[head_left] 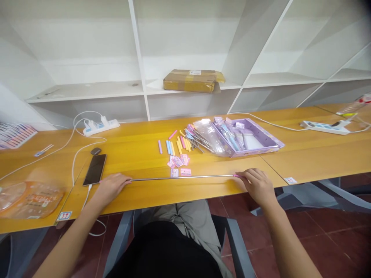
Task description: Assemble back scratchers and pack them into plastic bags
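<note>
A thin silver telescopic rod [179, 178] is stretched out level just above or on the front of the table; I cannot tell if it touches. My left hand [113, 186] is closed round its left end, with a bit of pink showing beside the palm. At the other end, my right hand [257, 184] pinches the pink tip. Small pink printed cards [177, 161] lie behind the rod. Farther back are short coloured tubes [171, 147] in purple, blue, yellow and pink, beside a pile of metal rods [199, 139].
Right of the pile, a purple box [261, 135] holds plastic-wrapped pieces next to a clear bag [216, 143]. A phone [95, 169] on a white cable lies near my left hand. Power strips [101, 126] sit at the back; a cardboard parcel [191, 80] rests on the shelf.
</note>
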A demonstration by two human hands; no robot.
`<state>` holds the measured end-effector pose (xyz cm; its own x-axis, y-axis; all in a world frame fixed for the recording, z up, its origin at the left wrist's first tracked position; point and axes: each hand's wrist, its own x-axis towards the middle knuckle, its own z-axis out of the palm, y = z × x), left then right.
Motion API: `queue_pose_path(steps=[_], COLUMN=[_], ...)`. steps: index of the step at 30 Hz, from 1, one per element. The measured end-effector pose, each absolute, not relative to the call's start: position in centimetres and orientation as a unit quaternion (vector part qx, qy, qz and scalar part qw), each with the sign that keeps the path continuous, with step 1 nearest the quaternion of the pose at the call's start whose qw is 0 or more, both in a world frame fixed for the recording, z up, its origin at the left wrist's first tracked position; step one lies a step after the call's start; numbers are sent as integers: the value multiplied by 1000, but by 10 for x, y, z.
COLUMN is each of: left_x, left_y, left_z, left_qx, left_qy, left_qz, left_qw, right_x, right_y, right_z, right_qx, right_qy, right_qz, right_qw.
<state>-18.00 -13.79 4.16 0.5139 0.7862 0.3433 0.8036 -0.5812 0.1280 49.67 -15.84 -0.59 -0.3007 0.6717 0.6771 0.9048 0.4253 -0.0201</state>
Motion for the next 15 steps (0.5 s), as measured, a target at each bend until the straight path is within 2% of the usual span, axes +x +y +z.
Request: queue_pose_path(steps=[6,15], left_x=[-170,-173], left_y=[-147,-155], left_z=[33,33], left_qx=[-865,-869], left_qy=[-472,-464], left_qz=[-171,-170], left_qw=[10,9], right_x=[505,510], right_y=[-165,-167], right_z=[-32,-36], right_qx=[-540,-539], right_qy=[-772,-771], right_qz=[-137,-106], right_qw=[306,323])
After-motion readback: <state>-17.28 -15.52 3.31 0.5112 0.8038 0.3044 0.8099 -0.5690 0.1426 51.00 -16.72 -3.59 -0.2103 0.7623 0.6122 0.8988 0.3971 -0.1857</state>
